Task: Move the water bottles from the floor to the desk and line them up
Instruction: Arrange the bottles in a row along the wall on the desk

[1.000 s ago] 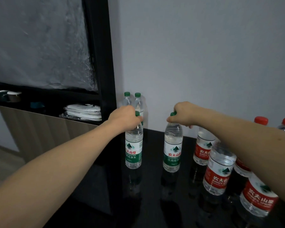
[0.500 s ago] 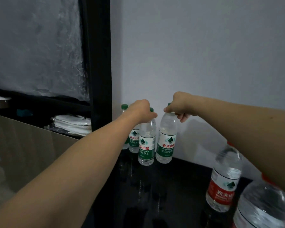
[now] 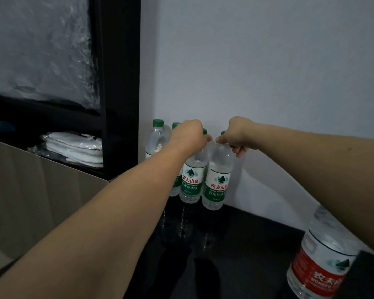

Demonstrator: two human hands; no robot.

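Note:
Two green-labelled water bottles stand side by side on the glossy black desk (image 3: 246,234), close to the grey wall. My left hand (image 3: 189,135) grips the top of the left one (image 3: 191,182). My right hand (image 3: 235,134) grips the neck of the right one (image 3: 217,184). Both bottles are upright and nearly touching. Behind my left hand stand two more green-capped bottles (image 3: 157,139), partly hidden by my forearm. A red-labelled bottle (image 3: 324,262) stands at the lower right, its cap hidden behind my right arm.
A black cabinet post (image 3: 121,83) rises left of the bottles. Folded white cloths (image 3: 73,148) lie on a shelf in it. A beige panel (image 3: 30,190) runs below that shelf. The wall bounds the desk at the back.
Both hands have carried their green-labelled bottles from mid-desk back to the wall and brought them together beside the two rear bottles. The view has drawn closer; fewer red bottles show.

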